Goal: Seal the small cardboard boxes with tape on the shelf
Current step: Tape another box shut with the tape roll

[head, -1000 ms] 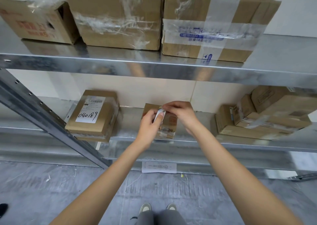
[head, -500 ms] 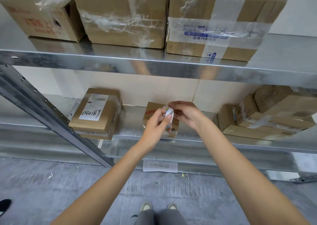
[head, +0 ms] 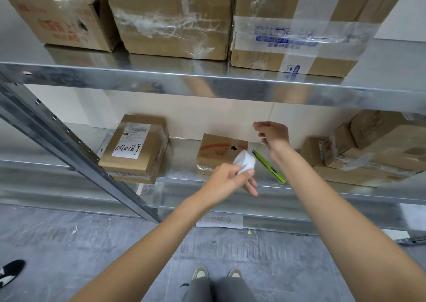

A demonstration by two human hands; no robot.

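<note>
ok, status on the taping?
Left hand grips tape roll. Right hand raised, pinching, likely tape end. Small box unsealed. Green cutter beside it.

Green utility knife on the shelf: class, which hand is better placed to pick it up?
Probably the right hand: it hovers just above the green utility knife, and I can see nothing in it. The left hand grips the tape roll.
</note>
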